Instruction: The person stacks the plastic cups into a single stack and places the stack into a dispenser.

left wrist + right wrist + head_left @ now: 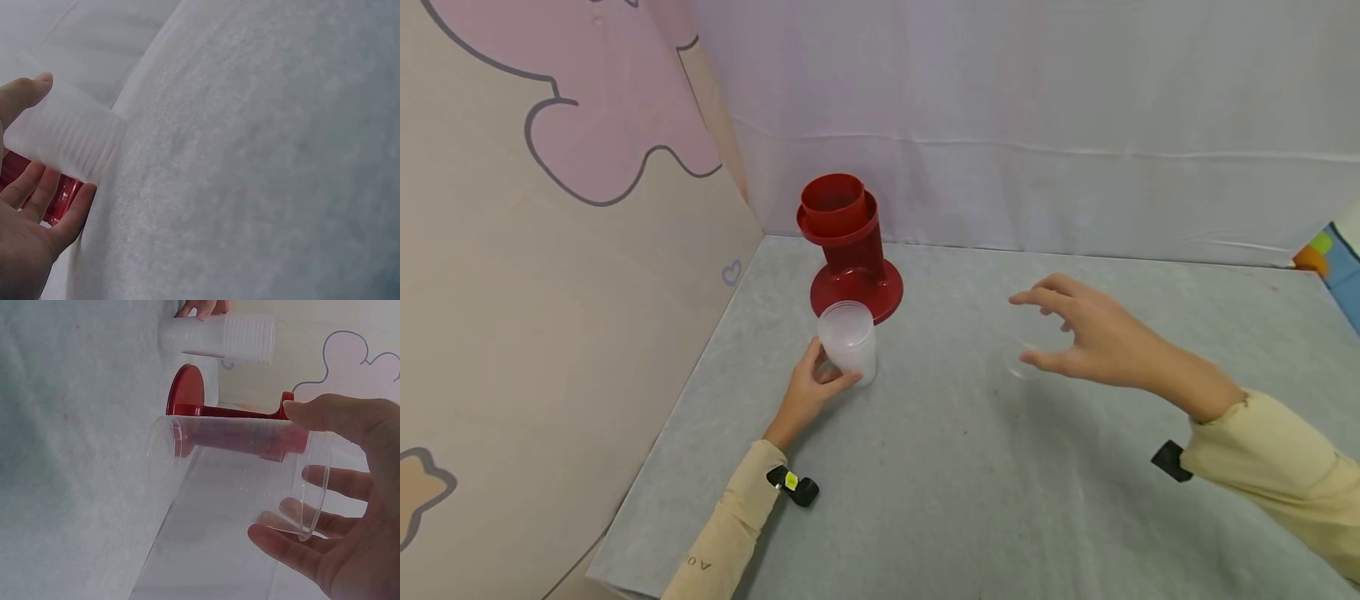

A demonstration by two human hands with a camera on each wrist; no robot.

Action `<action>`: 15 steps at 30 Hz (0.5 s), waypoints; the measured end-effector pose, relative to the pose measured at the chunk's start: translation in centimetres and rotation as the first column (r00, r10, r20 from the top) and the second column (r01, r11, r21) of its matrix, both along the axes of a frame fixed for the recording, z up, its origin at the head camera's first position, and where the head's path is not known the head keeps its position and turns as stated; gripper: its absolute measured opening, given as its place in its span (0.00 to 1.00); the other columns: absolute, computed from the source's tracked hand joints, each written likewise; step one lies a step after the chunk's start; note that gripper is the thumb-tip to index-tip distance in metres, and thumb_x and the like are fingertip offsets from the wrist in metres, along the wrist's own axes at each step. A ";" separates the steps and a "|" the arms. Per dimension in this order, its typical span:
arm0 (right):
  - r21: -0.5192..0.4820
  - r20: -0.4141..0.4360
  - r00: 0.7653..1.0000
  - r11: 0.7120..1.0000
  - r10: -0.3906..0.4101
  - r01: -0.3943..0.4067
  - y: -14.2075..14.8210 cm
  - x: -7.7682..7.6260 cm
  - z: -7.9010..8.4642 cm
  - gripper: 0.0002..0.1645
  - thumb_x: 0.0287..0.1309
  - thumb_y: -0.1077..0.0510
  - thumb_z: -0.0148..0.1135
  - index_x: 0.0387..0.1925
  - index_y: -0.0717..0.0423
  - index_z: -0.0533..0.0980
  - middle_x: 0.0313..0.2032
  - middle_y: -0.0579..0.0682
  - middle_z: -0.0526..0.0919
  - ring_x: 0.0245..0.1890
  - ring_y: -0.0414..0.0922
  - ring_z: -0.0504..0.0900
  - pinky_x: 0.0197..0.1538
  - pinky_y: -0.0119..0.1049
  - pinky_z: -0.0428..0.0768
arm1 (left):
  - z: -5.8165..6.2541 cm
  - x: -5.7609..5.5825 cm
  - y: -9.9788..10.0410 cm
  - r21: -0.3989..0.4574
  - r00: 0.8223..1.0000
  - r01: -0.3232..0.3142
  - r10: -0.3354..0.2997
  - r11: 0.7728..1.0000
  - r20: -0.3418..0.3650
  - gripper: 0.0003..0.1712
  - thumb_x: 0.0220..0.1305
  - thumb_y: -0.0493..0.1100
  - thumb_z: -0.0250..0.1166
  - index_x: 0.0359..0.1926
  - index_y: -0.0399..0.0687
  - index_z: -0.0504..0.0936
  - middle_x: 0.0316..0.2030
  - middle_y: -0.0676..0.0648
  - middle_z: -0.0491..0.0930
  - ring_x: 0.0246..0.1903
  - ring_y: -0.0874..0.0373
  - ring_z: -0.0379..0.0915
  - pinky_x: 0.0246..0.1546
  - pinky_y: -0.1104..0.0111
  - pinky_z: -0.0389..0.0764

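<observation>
On the left, my left hand [812, 387] holds a stack of nested translucent plastic cups [850, 342], thumb on the near side and fingers around the other. The stacked rims show as ribs on the cups [69, 128] in the left wrist view. To the right, my right hand [1097, 337] curves in a wide C around a single clear plastic cup [244, 481], upright on the table. In the right wrist view its thumb lies along one side near the rim and its fingers along the other. That cup is barely visible from the head.
Just behind the stack stands a red plastic holder [857, 258] with a round base and an open tube top. A grey cloth covers the table [925, 500]. White curtain [1037, 108] hangs behind, and a printed wall [587, 292] borders the left side.
</observation>
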State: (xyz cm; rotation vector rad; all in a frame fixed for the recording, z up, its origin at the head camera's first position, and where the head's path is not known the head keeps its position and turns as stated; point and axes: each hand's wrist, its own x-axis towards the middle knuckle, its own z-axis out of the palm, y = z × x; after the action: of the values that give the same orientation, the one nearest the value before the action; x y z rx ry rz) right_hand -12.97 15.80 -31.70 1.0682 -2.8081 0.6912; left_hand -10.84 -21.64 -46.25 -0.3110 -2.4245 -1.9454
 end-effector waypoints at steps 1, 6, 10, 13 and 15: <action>-0.002 0.001 1.000 1.000 0.009 -0.009 -0.2 -0.1 0.1 0.34 0.46 0.52 0.73 0.57 0.52 0.73 0.50 0.51 0.73 0.42 0.45 0.76 0.36 0.41 0.80 | 0.0 0.0 0.0 0.001 1.000 -0.001 0.001 1.000 -0.001 0.40 0.54 0.33 0.70 0.65 0.47 0.61 0.58 0.45 0.69 0.56 0.51 0.66 0.54 0.50 0.73; -0.008 0.021 0.999 0.999 0.043 -0.043 -1.6 -0.7 0.7 0.33 0.48 0.52 0.72 0.57 0.52 0.73 0.49 0.51 0.73 0.42 0.46 0.75 0.37 0.41 0.80 | 0.1 0.1 0.0 -0.013 1.000 -0.006 0.006 1.000 -0.005 0.40 0.54 0.33 0.70 0.65 0.46 0.61 0.58 0.44 0.69 0.57 0.50 0.66 0.53 0.50 0.74; -0.020 0.038 0.997 0.998 0.066 -0.065 -2.7 -1.3 1.1 0.33 0.49 0.52 0.71 0.58 0.52 0.73 0.49 0.51 0.73 0.43 0.46 0.75 0.38 0.41 0.80 | 0.1 0.1 -0.1 -0.020 1.000 -0.008 0.008 1.000 -0.001 0.40 0.54 0.34 0.70 0.66 0.47 0.60 0.58 0.45 0.69 0.57 0.50 0.65 0.53 0.51 0.74; -0.037 0.042 0.996 0.997 0.075 -0.074 -3.6 -1.7 1.3 0.32 0.49 0.52 0.71 0.57 0.52 0.73 0.50 0.51 0.74 0.43 0.46 0.75 0.38 0.41 0.80 | 0.1 0.1 -0.2 -0.017 1.000 -0.010 0.010 1.000 -0.002 0.40 0.54 0.34 0.70 0.66 0.48 0.60 0.58 0.45 0.69 0.57 0.50 0.65 0.53 0.51 0.74; -0.042 0.044 0.996 0.996 0.074 -0.072 -4.3 -2.0 1.4 0.33 0.48 0.51 0.71 0.57 0.52 0.73 0.50 0.50 0.74 0.43 0.45 0.75 0.39 0.40 0.80 | 0.2 0.1 -0.2 -0.012 1.000 -0.009 0.009 1.000 -0.002 0.40 0.54 0.34 0.70 0.66 0.48 0.60 0.58 0.46 0.69 0.57 0.50 0.65 0.53 0.51 0.74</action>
State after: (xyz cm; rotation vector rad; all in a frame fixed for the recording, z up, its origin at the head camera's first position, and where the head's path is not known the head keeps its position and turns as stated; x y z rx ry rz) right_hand -14.94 11.54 -30.34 1.1686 -2.7916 0.7855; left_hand -10.70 -21.81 -46.07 -0.3022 -2.4331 -1.9261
